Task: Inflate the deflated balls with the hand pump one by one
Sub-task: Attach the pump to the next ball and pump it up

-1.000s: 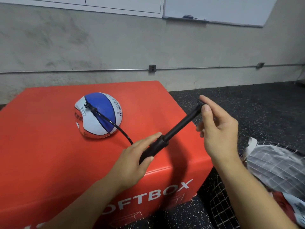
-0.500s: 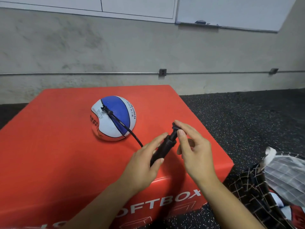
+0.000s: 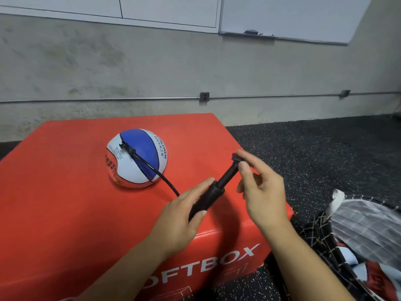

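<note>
A blue, white and red ball (image 3: 138,161) lies partly flattened on the red soft box (image 3: 65,213). A black hose (image 3: 160,177) runs from the valve on top of the ball to a black hand pump (image 3: 208,198). My left hand (image 3: 184,216) grips the pump barrel near the box's front right edge. My right hand (image 3: 260,187) pinches the pump's T-handle (image 3: 236,158), with the plunger rod (image 3: 227,174) drawn partway out.
A black net bag (image 3: 358,246) with more balls and a white mesh piece lies on the dark speckled floor (image 3: 314,153) at the right. A concrete wall with a metal conduit (image 3: 282,97) runs behind the box.
The plunger went from fully extended to pushed in, and is now drawn partway out again by my right hand. My left hand stayed on the barrel.
</note>
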`<control>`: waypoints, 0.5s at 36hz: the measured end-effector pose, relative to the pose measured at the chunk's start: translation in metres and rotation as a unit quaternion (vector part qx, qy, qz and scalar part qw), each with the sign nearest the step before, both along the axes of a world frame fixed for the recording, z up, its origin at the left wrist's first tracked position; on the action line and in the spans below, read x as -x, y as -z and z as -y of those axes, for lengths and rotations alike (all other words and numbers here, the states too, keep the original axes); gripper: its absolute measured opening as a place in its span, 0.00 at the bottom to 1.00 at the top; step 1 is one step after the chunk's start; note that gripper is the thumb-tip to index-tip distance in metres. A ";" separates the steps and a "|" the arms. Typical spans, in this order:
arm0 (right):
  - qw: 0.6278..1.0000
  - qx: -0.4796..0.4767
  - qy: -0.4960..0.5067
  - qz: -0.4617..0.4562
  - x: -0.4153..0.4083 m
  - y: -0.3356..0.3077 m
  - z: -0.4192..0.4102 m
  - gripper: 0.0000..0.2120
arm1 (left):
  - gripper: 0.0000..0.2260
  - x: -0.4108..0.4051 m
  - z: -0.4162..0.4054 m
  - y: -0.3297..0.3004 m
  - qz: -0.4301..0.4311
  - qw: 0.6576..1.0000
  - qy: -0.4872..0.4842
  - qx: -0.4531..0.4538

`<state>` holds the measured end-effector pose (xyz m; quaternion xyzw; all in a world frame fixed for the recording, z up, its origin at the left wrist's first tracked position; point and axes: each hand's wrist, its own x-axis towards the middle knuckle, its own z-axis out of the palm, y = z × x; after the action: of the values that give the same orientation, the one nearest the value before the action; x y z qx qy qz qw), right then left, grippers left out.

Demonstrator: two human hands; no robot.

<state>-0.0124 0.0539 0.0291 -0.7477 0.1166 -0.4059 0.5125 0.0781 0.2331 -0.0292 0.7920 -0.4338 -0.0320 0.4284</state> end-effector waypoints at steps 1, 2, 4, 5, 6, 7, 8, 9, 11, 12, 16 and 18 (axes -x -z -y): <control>1.000 -0.007 0.004 0.012 0.002 -0.004 0.005 0.12 | 0.37 0.001 0.000 0.000 0.006 1.000 -0.001 -0.006; 1.000 -0.012 0.009 0.023 0.004 -0.007 0.010 0.12 | 0.37 0.003 0.001 -0.001 0.012 1.000 -0.002 -0.012; 0.999 -0.016 0.023 0.041 0.010 -0.013 0.022 0.12 | 0.37 0.005 0.001 -0.002 0.026 0.999 -0.003 -0.024; 0.998 -0.019 0.031 0.049 0.013 -0.017 0.028 0.12 | 0.37 0.006 0.002 -0.003 0.035 0.999 -0.002 -0.030; 0.997 -0.026 0.040 0.058 0.016 -0.021 0.034 0.12 | 0.37 0.007 0.002 -0.004 0.045 0.998 -0.002 -0.036; 0.996 -0.036 0.048 0.067 0.019 -0.024 0.040 0.12 | 0.37 0.008 0.003 -0.005 0.055 0.998 -0.002 -0.040; 0.995 -0.047 0.055 0.074 0.021 -0.026 0.046 0.12 | 0.37 0.009 0.004 -0.005 0.062 0.997 -0.002 -0.044; 0.994 -0.052 0.060 0.078 0.024 -0.028 0.050 0.11 | 0.37 0.010 0.005 -0.006 0.068 0.997 -0.002 -0.047; 0.994 -0.044 0.066 0.077 0.027 -0.028 0.053 0.11 | 0.37 0.011 0.006 -0.005 0.077 0.996 -0.004 -0.053; 0.994 -0.037 0.068 0.075 0.028 -0.026 0.054 0.11 | 0.37 0.011 0.006 -0.005 0.080 0.995 -0.005 -0.054; 0.994 -0.024 0.078 0.070 0.025 -0.022 0.051 0.12 | 0.37 0.010 0.005 -0.004 0.076 0.996 -0.006 -0.051; 0.995 -0.020 0.074 0.063 0.022 -0.020 0.046 0.12 | 0.37 0.010 0.005 -0.004 0.074 0.996 -0.009 -0.049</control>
<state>-0.0341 0.0077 0.0487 -0.6996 0.1475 -0.4862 0.5025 0.0685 0.2285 -0.0251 0.8160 -0.4553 0.0096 0.3562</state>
